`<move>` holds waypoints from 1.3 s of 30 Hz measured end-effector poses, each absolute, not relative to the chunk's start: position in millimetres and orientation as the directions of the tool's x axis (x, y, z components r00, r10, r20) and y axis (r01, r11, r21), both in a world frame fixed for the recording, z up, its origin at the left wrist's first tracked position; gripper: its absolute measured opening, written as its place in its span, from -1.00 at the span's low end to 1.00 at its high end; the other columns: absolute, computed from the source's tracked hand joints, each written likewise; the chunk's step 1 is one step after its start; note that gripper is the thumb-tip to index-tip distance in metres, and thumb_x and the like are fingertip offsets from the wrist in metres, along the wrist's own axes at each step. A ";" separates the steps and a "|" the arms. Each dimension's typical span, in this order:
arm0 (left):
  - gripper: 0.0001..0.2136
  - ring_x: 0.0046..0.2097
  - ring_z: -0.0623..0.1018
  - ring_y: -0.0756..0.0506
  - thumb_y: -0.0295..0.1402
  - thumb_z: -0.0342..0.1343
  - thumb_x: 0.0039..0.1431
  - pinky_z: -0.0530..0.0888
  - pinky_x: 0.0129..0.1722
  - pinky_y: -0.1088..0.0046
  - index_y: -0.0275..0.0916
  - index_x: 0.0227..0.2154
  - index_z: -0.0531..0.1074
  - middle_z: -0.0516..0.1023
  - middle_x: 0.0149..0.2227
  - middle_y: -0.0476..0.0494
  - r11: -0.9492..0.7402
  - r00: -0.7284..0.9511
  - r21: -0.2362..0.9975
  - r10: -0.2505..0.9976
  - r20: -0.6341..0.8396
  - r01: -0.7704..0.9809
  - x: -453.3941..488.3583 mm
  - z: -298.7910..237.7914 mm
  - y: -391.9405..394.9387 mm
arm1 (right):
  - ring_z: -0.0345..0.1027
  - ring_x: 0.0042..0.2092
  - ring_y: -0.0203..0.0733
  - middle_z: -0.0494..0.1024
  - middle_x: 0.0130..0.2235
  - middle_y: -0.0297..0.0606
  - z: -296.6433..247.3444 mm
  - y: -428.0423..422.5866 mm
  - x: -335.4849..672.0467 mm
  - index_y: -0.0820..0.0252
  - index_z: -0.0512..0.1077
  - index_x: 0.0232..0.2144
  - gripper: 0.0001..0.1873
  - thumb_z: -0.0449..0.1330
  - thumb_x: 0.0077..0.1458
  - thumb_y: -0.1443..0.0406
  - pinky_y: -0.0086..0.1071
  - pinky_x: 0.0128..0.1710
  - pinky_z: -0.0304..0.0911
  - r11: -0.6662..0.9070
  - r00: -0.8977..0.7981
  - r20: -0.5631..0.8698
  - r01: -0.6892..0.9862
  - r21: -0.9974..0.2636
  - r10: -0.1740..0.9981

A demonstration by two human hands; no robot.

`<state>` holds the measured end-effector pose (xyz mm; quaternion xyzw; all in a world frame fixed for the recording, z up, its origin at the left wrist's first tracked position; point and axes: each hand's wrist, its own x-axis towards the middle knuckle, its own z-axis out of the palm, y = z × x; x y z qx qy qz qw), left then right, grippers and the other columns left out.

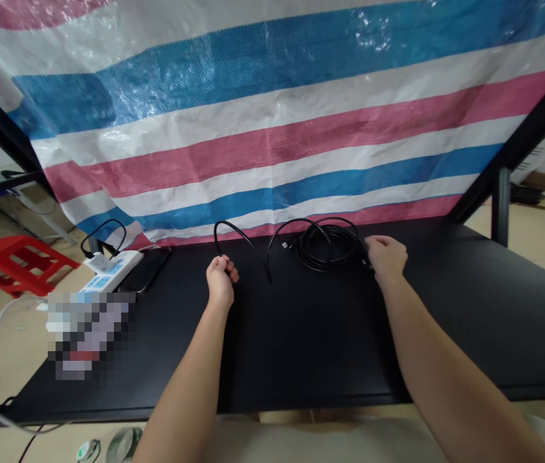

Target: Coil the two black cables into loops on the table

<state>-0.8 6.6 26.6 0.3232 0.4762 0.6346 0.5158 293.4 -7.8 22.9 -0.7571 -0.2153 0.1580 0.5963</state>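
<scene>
My left hand (222, 278) is closed around a black cable (228, 224), which arches up from the fist and then down to the right. Toward the back of the black table lies a coil of black cable (326, 247), with loose loops rising on its left side. A pale metallic plug (285, 245) shows at the coil's left edge. My right hand (388, 256) is closed in a pinch at the coil's right edge. A dark bit of cable shows by its fingertips, and a small light connector tip (364, 262) lies beside them.
The black table (311, 347) backs onto a striped plastic sheet (272, 141). To the left are a white power strip (117, 269) with a plugged-in charger, a dark phone (145, 270) and a blurred-out item (94, 337). A red stool (19, 263) stands beyond.
</scene>
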 end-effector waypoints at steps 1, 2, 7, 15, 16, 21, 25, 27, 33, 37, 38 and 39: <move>-0.86 -0.70 0.09 0.11 -0.48 -0.08 0.01 0.06 -0.69 0.62 -0.21 -0.60 0.15 0.07 -0.69 0.14 0.000 -0.271 0.924 0.956 -0.112 -0.383 -3.0 29.5 6.2 | 0.36 -0.38 -0.11 0.45 -0.55 -0.26 20.5 -7.6 292.5 0.13 0.39 -0.63 -0.95 0.20 -0.26 0.28 -0.29 -0.37 0.25 -0.234 0.839 0.046 0.204 -0.950 0.543; -0.87 -0.71 0.08 0.12 -0.50 -0.09 0.00 0.05 -0.69 0.63 -0.21 -0.61 0.16 0.07 -0.69 0.13 0.013 -0.279 0.907 0.950 -0.143 -0.420 -5.2 32.4 5.6 | 0.39 -0.33 -0.06 0.49 -0.50 -0.22 19.0 -7.7 291.2 0.13 0.42 -0.61 -0.95 0.20 -0.24 0.27 -0.27 -0.31 0.26 -0.278 0.816 0.075 0.280 -0.919 0.574; -0.83 -0.72 0.07 0.12 -0.55 -0.16 0.02 0.00 -0.71 0.63 -0.24 -0.62 0.17 0.06 -0.70 0.11 0.061 -0.274 0.782 0.917 -0.289 -0.620 -15.2 43.7 4.1 | 0.44 -0.21 0.04 0.58 -0.34 -0.11 15.4 -7.8 286.5 0.17 0.53 -0.46 -0.84 0.17 -0.14 0.27 -0.19 -0.18 0.28 -0.374 0.716 0.143 0.511 -0.774 0.684; -0.85 -0.72 0.08 0.12 -0.57 -0.14 0.01 -0.01 -0.73 0.65 -0.25 -0.60 0.17 0.04 -0.68 0.11 0.086 -0.198 0.652 0.916 -0.350 -0.754 -26.8 43.2 6.3 | 0.29 -0.06 0.12 0.51 -0.15 0.03 -9.3 5.2 297.4 0.29 0.48 -0.17 -0.60 0.08 -0.07 0.27 -0.01 -0.04 0.16 -0.280 0.628 0.383 0.702 -0.655 0.677; -0.85 -0.72 0.08 0.12 -0.57 -0.14 0.01 -0.01 -0.73 0.65 -0.25 -0.60 0.17 0.04 -0.68 0.11 0.091 -0.184 0.646 0.920 -0.346 -0.758 -27.4 43.5 6.1 | 0.26 -0.05 0.13 0.49 -0.09 0.03 -13.2 7.4 298.9 0.26 0.48 -0.15 -0.59 0.07 -0.07 0.28 0.02 -0.04 0.15 -0.284 0.624 0.390 0.710 -0.644 0.677; -0.83 -0.72 0.06 0.12 -0.56 -0.15 0.02 0.00 -0.73 0.63 -0.24 -0.62 0.16 0.00 -0.69 0.12 0.107 -0.144 0.630 0.931 -0.335 -0.769 -28.4 47.3 4.6 | 0.18 -0.07 0.18 0.45 -0.11 -0.02 -30.4 16.0 304.5 0.08 0.48 -0.18 -0.65 0.08 -0.05 0.22 0.10 -0.14 0.13 -0.328 0.657 0.334 0.674 -0.662 0.676; -0.83 -0.72 0.06 0.11 -0.56 -0.13 0.00 0.01 -0.73 0.63 -0.23 -0.63 0.15 0.00 -0.69 0.12 0.103 -0.164 0.663 0.930 -0.329 -0.742 -27.9 46.1 6.7 | 0.17 -0.07 0.21 0.41 -0.21 -0.02 -28.6 14.3 301.8 0.08 0.49 -0.29 -0.74 0.11 -0.03 0.17 0.12 -0.16 0.12 -0.347 0.699 0.336 0.642 -0.684 0.631; -0.83 -0.71 0.07 0.10 -0.56 -0.13 0.00 0.03 -0.74 0.63 -0.23 -0.63 0.16 0.02 -0.69 0.11 0.097 -0.185 0.683 0.926 -0.328 -0.724 -27.4 43.7 8.8 | 0.18 -0.07 0.22 0.39 -0.25 -0.01 -19.1 9.0 297.0 0.11 0.48 -0.37 -0.82 0.12 -0.03 0.22 0.12 -0.16 0.11 -0.390 0.738 0.314 0.610 -0.690 0.597; -0.83 -0.71 0.12 0.12 -0.58 -0.11 0.03 0.02 -0.76 0.66 -0.27 -0.59 0.22 0.10 -0.68 0.09 0.128 -0.188 0.678 0.909 -0.373 -0.724 -28.3 39.6 11.8 | 0.34 -0.27 0.02 0.36 -0.50 -0.27 18.6 -8.4 285.8 0.09 0.27 -0.49 -0.93 0.13 -0.04 0.34 -0.04 -0.17 0.18 -0.353 0.845 0.218 0.420 -0.836 0.488; -0.81 -0.71 0.14 0.12 -0.57 -0.16 0.10 0.04 -0.77 0.68 -0.27 -0.57 0.23 0.09 -0.66 0.09 0.107 -0.148 0.594 0.920 -0.363 -0.797 -34.2 40.1 12.1 | 0.27 -0.55 -0.23 0.34 -0.61 -0.44 27.4 -7.9 285.8 0.06 0.13 -0.51 -0.81 0.10 0.04 0.25 -0.35 -0.50 0.20 0.057 0.819 0.111 0.096 -0.994 0.563; -0.80 -0.70 0.15 0.12 -0.57 -0.17 0.12 0.05 -0.77 0.68 -0.27 -0.57 0.23 0.09 -0.66 0.09 0.096 -0.141 0.574 0.924 -0.355 -0.814 -35.9 40.1 12.3 | 0.22 -0.60 -0.27 0.32 -0.63 -0.47 27.9 -7.2 286.1 0.06 0.10 -0.52 -0.77 0.11 0.06 0.20 -0.39 -0.57 0.16 0.156 0.775 0.092 -0.008 -0.988 0.626; -0.79 -0.70 0.15 0.12 -0.56 -0.19 0.13 0.05 -0.77 0.68 -0.26 -0.57 0.22 0.09 -0.65 0.09 0.083 -0.142 0.556 0.926 -0.349 -0.827 -37.5 39.9 12.7 | 0.17 -0.64 -0.31 0.28 -0.65 -0.50 28.2 -7.0 286.5 0.06 0.09 -0.54 -0.72 0.12 0.06 0.15 -0.43 -0.62 0.12 0.228 0.714 0.084 -0.108 -0.968 0.695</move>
